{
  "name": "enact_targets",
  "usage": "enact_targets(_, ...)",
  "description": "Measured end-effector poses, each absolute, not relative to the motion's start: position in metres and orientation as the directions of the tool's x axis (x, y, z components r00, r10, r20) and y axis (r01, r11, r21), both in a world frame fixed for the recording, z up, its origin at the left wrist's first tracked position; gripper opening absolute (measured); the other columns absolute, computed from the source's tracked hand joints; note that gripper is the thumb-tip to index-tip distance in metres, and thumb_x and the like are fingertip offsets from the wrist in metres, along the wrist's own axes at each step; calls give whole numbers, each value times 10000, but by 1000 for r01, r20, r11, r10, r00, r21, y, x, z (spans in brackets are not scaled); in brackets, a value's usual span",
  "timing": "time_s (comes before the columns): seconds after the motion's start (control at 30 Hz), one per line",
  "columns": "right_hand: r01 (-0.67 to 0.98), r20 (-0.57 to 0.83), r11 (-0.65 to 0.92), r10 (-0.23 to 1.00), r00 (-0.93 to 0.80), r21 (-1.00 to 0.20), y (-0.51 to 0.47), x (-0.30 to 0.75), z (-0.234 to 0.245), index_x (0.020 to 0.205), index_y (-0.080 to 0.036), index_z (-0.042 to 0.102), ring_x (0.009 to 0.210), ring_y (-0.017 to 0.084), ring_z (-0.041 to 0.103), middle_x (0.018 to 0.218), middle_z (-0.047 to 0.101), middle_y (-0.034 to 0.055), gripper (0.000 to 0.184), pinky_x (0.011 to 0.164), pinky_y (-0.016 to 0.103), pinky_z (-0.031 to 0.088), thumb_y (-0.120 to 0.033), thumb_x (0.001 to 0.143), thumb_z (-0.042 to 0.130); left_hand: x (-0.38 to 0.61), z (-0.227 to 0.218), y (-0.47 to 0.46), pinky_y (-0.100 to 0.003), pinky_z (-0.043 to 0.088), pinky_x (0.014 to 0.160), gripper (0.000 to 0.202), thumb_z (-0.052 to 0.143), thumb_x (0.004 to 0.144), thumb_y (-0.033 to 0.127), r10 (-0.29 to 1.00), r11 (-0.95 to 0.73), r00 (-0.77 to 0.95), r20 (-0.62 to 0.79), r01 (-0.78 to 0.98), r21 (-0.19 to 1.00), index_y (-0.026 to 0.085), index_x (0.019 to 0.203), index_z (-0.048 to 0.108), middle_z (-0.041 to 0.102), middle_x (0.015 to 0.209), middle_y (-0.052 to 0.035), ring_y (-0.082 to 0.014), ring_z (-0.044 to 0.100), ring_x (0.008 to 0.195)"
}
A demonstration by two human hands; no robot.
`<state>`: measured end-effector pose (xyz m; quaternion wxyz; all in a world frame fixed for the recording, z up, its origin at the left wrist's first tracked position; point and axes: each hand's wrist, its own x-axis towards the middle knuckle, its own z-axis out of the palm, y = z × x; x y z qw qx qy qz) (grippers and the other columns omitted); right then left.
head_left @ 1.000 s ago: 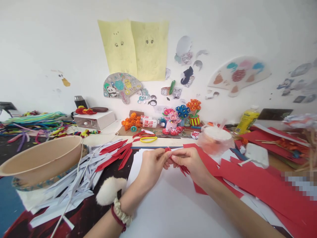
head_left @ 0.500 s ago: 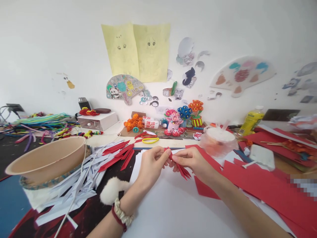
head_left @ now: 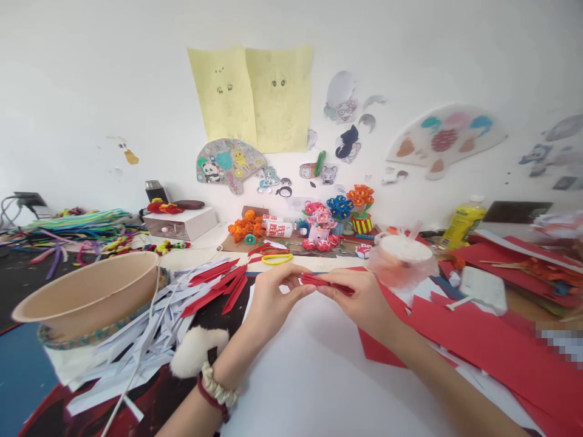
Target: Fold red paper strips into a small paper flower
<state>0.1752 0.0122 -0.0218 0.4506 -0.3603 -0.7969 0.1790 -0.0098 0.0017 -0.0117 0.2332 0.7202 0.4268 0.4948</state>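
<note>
A small bundle of folded red paper strips (head_left: 328, 283) is held level between both hands, over white paper (head_left: 314, 376). My left hand (head_left: 280, 294) pinches its left end between thumb and fingers. Closed around the right part is my right hand (head_left: 357, 294), its thumb along the near side. The fingers cover much of the bundle. More folded red strips (head_left: 223, 279) lie left of my left hand, on a heap of folded white strips (head_left: 141, 321).
A beige basin (head_left: 86, 291) stands at the left. Red paper sheets (head_left: 492, 340) spread at the right, near a bagged cup (head_left: 403, 258). Yellow-handled scissors (head_left: 277, 258) and paper flower pots (head_left: 319, 227) sit behind my hands. A white fluffy thing (head_left: 195, 352) hangs by my left wrist.
The red bundle has turned from slanting down to the right to nearly level, and its fanned ends are closer together. My right hand has wrapped further around it.
</note>
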Motion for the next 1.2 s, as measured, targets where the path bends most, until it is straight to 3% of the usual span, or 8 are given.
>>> enact_targets(0.1, 403, 598, 654, 754, -272, -641, 14, 178, -24, 971, -225, 738, 735, 205, 679, 896, 751, 52, 190, 632, 304, 533, -323, 830, 657, -11, -12, 1, -243, 493, 653, 167, 727, 755, 328, 813, -563, 120, 570, 416, 714, 180, 827, 702, 691, 724, -15, -136, 606, 649)
enact_targets(0.27, 383, 623, 648, 755, -206, -659, 20, 185, -23, 884, -214, 730, 782, 230, 698, 879, 750, 60, 187, 711, 350, 573, -366, 778, 710, -12, -12, 0, -241, 502, 648, 126, 739, 747, 300, 754, -612, 75, 653, 441, 656, 189, 779, 689, 710, 732, -5, -134, 634, 634)
enact_targets(0.47, 335, 669, 696, 713, -212, -635, 27, 195, -22, 932, -213, 718, 846, 236, 686, 927, 740, 62, 220, 810, 397, 565, -338, 752, 743, -15, -8, -1, -255, 526, 657, 115, 745, 727, 276, 744, -607, -20, 667, 398, 688, 190, 736, 670, 723, 771, -16, -153, 657, 660)
enact_targets(0.73, 200, 653, 664, 746, -129, -720, 23, 191, -21, 800, -198, 729, 784, 237, 685, 821, 738, 73, 182, 743, 379, 578, -348, 710, 778, -20, -9, 4, -262, 512, 676, 164, 738, 719, 315, 783, -589, -25, 622, 294, 753, 180, 776, 666, 696, 771, -30, -172, 643, 719)
enact_targets(0.9, 146, 659, 662, 748, -79, -735, 20, 188, -20, 811, -195, 723, 775, 229, 692, 820, 740, 66, 195, 738, 364, 586, -323, 685, 797, -22, -10, 6, -266, 506, 700, 174, 725, 741, 322, 795, -582, 11, 606, 294, 758, 182, 815, 653, 690, 827, -36, -170, 633, 744)
enact_targets(1.1, 257, 717, 707, 693, -71, -659, 21, 189, -20, 779, -215, 745, 732, 226, 688, 790, 746, 58, 134, 697, 360, 575, -335, 723, 762, -23, -5, 3, -269, 489, 697, 162, 667, 805, 313, 753, -604, 106, 650, 503, 618, 201, 919, 647, 685, 872, -29, -154, 611, 728)
enact_targets(1.2, 266, 713, 700, 698, -63, -662, 22, 190, -21, 768, -220, 748, 731, 228, 688, 777, 745, 55, 116, 681, 353, 573, -329, 726, 755, -22, -5, 2, -297, 487, 763, 215, 665, 807, 315, 712, -653, 214, 669, 553, 518, 219, 999, 647, 689, 1009, -56, -197, 620, 884)
